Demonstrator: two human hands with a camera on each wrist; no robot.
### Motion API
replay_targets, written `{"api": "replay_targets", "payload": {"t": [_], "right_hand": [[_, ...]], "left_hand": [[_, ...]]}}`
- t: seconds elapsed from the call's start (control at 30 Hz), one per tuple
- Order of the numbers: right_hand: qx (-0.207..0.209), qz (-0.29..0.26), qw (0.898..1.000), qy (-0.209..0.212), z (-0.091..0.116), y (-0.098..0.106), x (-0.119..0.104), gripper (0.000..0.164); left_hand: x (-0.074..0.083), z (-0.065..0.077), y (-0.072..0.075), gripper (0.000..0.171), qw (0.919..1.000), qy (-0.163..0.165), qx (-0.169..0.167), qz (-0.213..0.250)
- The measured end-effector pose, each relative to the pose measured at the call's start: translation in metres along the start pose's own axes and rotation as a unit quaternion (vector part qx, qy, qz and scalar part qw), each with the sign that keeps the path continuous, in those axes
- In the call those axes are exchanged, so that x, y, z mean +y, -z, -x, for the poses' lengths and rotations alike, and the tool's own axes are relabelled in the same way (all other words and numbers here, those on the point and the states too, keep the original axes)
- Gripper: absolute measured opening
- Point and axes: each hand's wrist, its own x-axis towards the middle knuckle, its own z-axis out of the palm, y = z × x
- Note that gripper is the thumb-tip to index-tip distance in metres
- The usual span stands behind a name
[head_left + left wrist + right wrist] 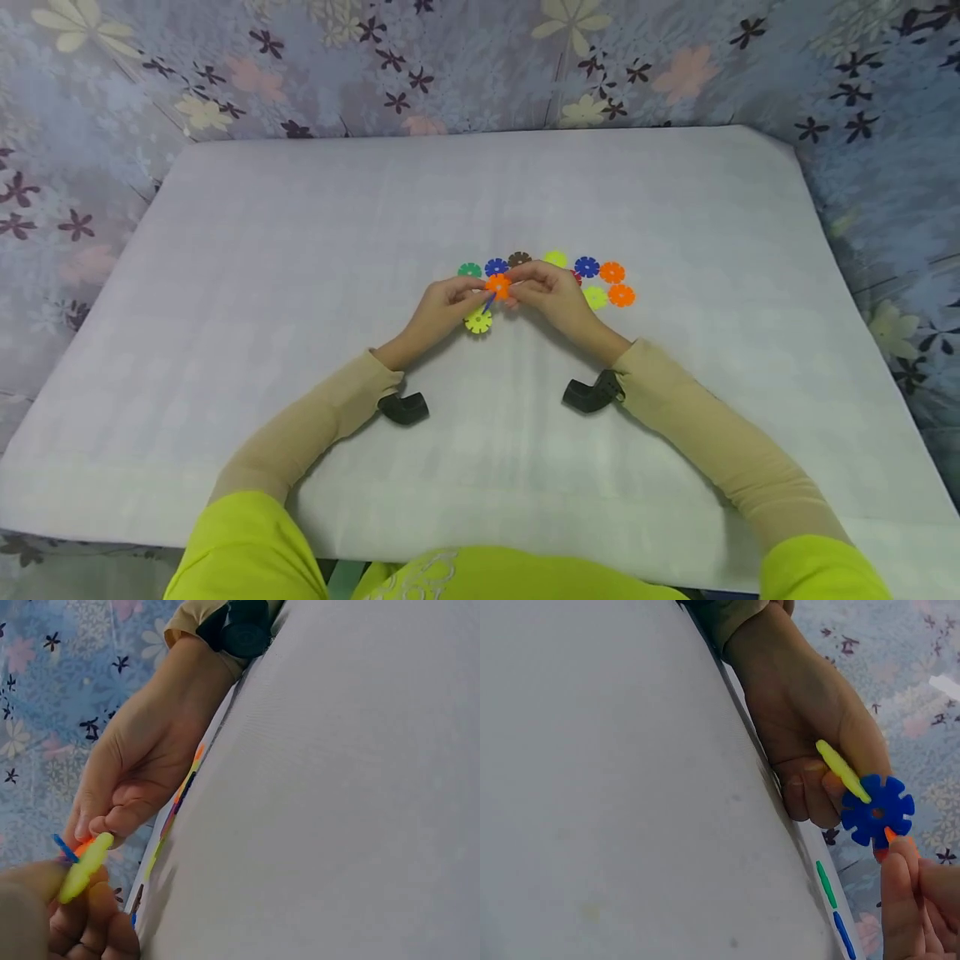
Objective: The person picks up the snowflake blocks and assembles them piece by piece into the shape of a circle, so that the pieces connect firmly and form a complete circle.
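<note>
Looking at the left hand [442, 308], what has it got?

Its thumb and fingers bend in and pinch the joined discs [86, 868]. I can't tell which one it squeezes. The right hand [553, 298] pinches the orange disc [495, 282] between finger and thumb.

What is the orange one next to?

The blue disc [860, 818]. It meets a slot there, but I can't see how far in it goes. The yellow disc [477, 323] sits in another slot of the blue.

How do you do this bit well?

I think it's pushing orange and blue together. Match slot to slot, keep them crossed, and push straight and softly. The left should stay still. A twist might pop the yellow off.

And the arms?

They come in from both sides and meet in front, like a tent roof. Tan sleeves [315, 425] cover them down to the wrists. The hands are up a little over the table [337, 250].

Anything else?

Other discs [622, 295] lie flat on it, some just past the hands, some near the right one.
</note>
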Motion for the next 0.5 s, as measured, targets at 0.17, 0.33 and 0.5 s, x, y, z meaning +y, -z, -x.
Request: {"api": "replay_targets", "payload": {"t": [0.17, 0.33, 0.5], "right_hand": [[-0.022, 0.064, 0.997, 0.037, 0.0012, -0.0021, 0.0023, 0.023], [0.009, 0.283, 0.947, 0.151, -0.0020, -0.0002, 0.0035, 0.025], [-0.034, 0.432, 0.890, 0.140, -0.0028, 0.0018, 0.0042, 0.031]], "left_hand": [[-0.0025, 0.0044, -0.0017, 0.018, 0.9998, -0.003, 0.014, 0.010], [-0.0022, 0.0038, 0.0001, 0.016, 0.9988, 0.008, 0.016, 0.045], [0.0000, 0.0017, 0.0015, 0.016, 0.9978, 0.020, 0.005, 0.063]]}}
